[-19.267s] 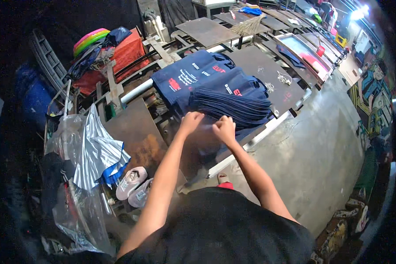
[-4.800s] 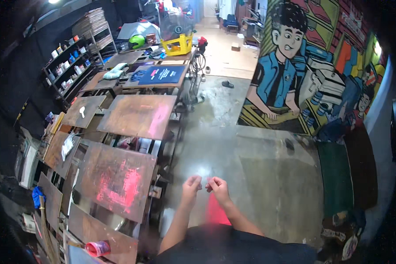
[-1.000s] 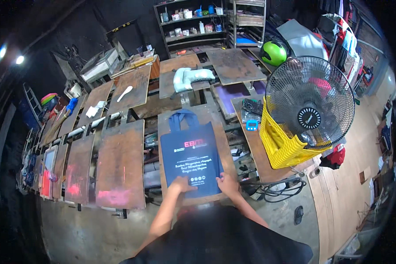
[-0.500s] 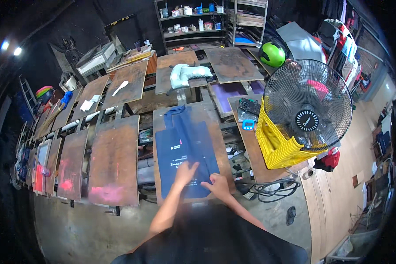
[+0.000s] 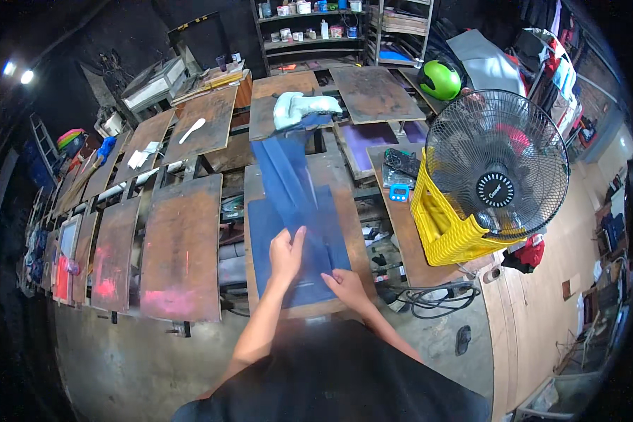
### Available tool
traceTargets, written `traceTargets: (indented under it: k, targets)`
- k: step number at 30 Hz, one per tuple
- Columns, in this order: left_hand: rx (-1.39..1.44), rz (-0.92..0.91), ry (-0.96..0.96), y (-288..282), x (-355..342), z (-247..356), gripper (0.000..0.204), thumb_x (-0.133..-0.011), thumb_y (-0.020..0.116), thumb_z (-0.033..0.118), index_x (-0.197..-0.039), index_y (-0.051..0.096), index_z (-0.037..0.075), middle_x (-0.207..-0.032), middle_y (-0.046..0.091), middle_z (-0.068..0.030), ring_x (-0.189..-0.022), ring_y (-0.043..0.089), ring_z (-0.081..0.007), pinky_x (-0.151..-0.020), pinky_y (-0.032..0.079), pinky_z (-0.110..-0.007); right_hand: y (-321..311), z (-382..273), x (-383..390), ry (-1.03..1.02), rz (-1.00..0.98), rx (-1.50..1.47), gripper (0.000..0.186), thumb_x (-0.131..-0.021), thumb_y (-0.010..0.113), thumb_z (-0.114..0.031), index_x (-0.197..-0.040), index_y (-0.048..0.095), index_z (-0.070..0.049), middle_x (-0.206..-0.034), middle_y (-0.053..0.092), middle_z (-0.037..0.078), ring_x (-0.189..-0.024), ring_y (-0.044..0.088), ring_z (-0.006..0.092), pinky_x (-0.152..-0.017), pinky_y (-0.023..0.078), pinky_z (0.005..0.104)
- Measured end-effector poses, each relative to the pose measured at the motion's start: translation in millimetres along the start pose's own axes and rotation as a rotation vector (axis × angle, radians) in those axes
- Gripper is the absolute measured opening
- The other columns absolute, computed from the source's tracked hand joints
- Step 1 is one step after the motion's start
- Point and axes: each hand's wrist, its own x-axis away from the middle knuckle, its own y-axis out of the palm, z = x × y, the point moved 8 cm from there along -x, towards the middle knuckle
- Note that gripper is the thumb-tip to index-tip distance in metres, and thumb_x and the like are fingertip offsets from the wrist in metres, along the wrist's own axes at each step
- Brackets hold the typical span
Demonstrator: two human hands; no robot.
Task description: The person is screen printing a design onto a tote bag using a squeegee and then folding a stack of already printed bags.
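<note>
A dark blue fabric bag (image 5: 288, 179) stretches away from me over a brown board (image 5: 330, 171). Its far part is raised and blurred, reaching toward the pale padded thing on the board behind. The near part spreads wide across the board. My left hand (image 5: 286, 259) is closed on the bag near its middle, thumb pointing up. Lower and to the right, my right hand (image 5: 347, 288) pinches the bag by its right side. The white print on the bag is mostly hidden now.
A pale green padded thing (image 5: 302, 109) lies on the board behind. To the right, a black fan (image 5: 496, 169) stands in a yellow basket (image 5: 436, 243), beside a small blue timer (image 5: 399, 193). Several pink-stained boards (image 5: 181, 246) line the left. Black cable (image 5: 436, 301) hangs below the basket.
The bag's far part has lifted off the board and swung away from me; its white print has gone from view. My left hand has risen slightly and closed. My right hand has barely moved.
</note>
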Motion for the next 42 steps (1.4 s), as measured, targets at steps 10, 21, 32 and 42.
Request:
traceTargets:
  k: [10, 21, 32, 42]
  targets:
    - [-0.032, 0.156, 0.053, -19, -19, 13, 0.052, -0.095, 0.065, 0.031, -0.061, 0.046, -0.004, -0.059, 0.045, -0.0168, -0.05, 0.041, -0.0273, -0.052, 0.034, -0.041, -9, -26, -21, 0.028, 0.011, 0.284, 0.048, -0.089, 0.064, -0.042, -0.065, 0.057, -0.002, -0.068, 0.06, 0.02, -0.066, 0.06, 0.0399, -0.06, 0.045, 0.0479]
    - [-0.008, 0.269, 0.01, -32, -17, -4, 0.052, -0.094, 0.065, 0.032, -0.061, 0.045, -0.003, -0.057, 0.045, -0.0171, -0.049, 0.037, -0.0289, -0.051, 0.033, -0.042, 9, -42, -25, 0.004, -0.093, 0.398, 0.045, -0.094, 0.057, -0.042, -0.069, 0.065, -0.006, -0.073, 0.066, 0.02, -0.072, 0.066, 0.0412, -0.064, 0.05, 0.0511]
    - [-0.006, 0.307, 0.01, -44, -14, 1, 0.049, -0.095, 0.064, 0.032, -0.063, 0.05, -0.002, -0.054, 0.046, -0.016, -0.048, 0.039, -0.0206, -0.049, 0.033, -0.038, 31, -54, -20, -0.076, -0.126, 0.56, 0.039, -0.095, 0.054, -0.037, -0.076, 0.067, -0.006, -0.077, 0.068, 0.019, -0.073, 0.065, 0.0421, -0.067, 0.052, 0.0525]
    - [0.096, 0.29, -0.085, -55, -12, 0, 0.038, -0.098, 0.062, 0.029, -0.082, 0.067, -0.004, -0.067, 0.06, -0.0017, -0.063, 0.048, -0.0065, -0.058, 0.043, -0.027, 28, -72, -23, -0.319, -0.065, 0.541, 0.036, -0.095, 0.057, -0.032, -0.073, 0.063, -0.004, -0.075, 0.066, 0.018, -0.067, 0.065, 0.0392, -0.062, 0.051, 0.0497]
